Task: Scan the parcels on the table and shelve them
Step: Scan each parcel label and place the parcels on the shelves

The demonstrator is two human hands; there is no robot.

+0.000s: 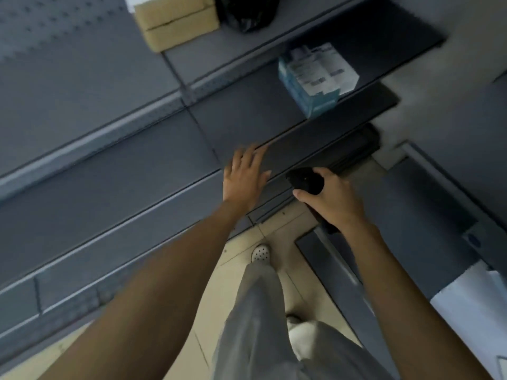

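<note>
Grey metal shelving fills the left of the view, its tiers running diagonally. On an upper tier sits a cardboard box, with a black bag just beside it on the right. Lower down, the left hand is empty, its fingers straight and spread over a shelf edge; whether it touches the edge is unclear. Right of it, a teal-and-white parcel stands on a middle tier, apart from both hands. The right hand grips a black scanner, fingers curled round its handle. At the far right edge lies a white sheet or package, too blurred to tell which.
</note>
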